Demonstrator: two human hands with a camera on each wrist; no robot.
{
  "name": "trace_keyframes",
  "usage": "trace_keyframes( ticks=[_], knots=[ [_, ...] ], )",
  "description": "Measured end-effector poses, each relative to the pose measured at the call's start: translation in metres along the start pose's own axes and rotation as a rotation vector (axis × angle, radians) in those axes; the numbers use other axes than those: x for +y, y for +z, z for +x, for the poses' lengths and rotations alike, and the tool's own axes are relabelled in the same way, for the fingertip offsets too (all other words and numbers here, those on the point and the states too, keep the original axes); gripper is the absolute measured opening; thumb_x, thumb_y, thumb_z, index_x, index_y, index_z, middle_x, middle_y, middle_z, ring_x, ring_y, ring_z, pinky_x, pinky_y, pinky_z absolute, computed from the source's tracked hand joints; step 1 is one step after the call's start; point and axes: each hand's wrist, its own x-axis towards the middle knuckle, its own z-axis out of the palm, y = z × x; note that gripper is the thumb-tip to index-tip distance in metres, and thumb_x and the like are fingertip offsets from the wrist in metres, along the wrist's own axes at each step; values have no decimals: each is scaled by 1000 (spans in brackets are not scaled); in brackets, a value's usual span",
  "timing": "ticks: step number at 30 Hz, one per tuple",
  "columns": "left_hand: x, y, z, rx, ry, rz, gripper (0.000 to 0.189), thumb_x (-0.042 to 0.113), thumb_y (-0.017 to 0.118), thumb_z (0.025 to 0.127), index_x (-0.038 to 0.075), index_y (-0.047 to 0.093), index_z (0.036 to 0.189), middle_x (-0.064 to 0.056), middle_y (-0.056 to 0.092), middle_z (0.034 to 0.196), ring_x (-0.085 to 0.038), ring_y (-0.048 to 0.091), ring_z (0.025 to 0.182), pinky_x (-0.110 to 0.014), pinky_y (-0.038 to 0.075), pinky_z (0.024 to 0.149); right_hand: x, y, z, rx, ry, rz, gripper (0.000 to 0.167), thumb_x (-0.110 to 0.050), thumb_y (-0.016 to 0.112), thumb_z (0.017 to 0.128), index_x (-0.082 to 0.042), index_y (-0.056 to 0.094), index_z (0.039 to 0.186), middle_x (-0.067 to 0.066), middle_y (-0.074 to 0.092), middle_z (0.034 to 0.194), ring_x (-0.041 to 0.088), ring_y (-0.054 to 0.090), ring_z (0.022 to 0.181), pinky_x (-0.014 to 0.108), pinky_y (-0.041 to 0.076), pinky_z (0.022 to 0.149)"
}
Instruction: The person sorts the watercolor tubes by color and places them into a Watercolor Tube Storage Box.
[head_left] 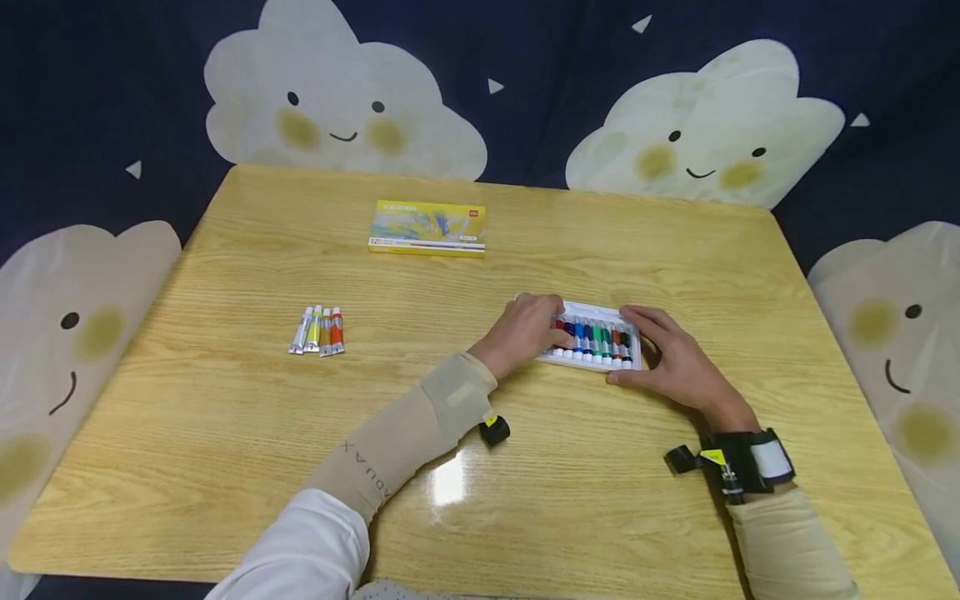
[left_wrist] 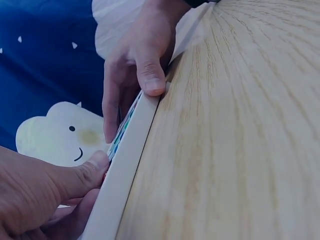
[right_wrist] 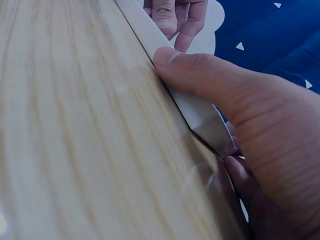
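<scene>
A white plastic tray [head_left: 592,309] of small paint tubes [head_left: 597,337] lies on the table right of the middle. The tubes stand side by side in a row, in reds, blues, greens, brown and black. My left hand [head_left: 522,332] is over the tray's left end, its thumb and fingers pinching at a red paint tube [left_wrist: 104,176]. Those fingers partly cover that end. My right hand [head_left: 678,362] grips the right end, thumb on the near side wall [right_wrist: 192,107] and fingers at the far corner.
Several loose paint tubes [head_left: 320,331] in silver, yellow, ochre and orange lie together at the left. A yellow paint box [head_left: 427,227] lies toward the back of the wooden table [head_left: 225,467]. A dark cloth with clouds [head_left: 525,50] hangs behind.
</scene>
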Motion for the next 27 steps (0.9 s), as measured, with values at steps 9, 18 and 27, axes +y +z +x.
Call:
trace_keyframes(
  ticks=[9, 18, 27],
  knots=[
    [-1, 0, -1, 14, 18, -32, 46, 37, 77, 92, 6, 66, 125, -2, 71, 91, -12, 61, 77, -27, 53, 75, 0, -1, -1, -3, 3, 1, 105, -51, 89, 77, -20, 35, 162, 11, 34, 166, 42, 35, 151, 68, 33, 115],
    [-1, 1, 0, 11, 20, -28, 46, 37, 77, 92, 8, 66, 126, -1, 70, 89, -11, 61, 76, -27, 52, 74, -1, -2, -2, 5, -18, -13, 104, -50, 89, 78, -19, 36, 162, 13, 35, 165, 44, 36, 150, 69, 35, 113],
    [-4, -2, 1, -47, 24, -47, 50, 38, 77, 93, 10, 64, 131, 0, 68, 89, -12, 59, 78, -25, 48, 74, -1, -1, -2, 7, -34, -10, 103, -49, 89, 78, -19, 36, 162, 12, 34, 165, 43, 37, 150, 69, 35, 113]
  ],
)
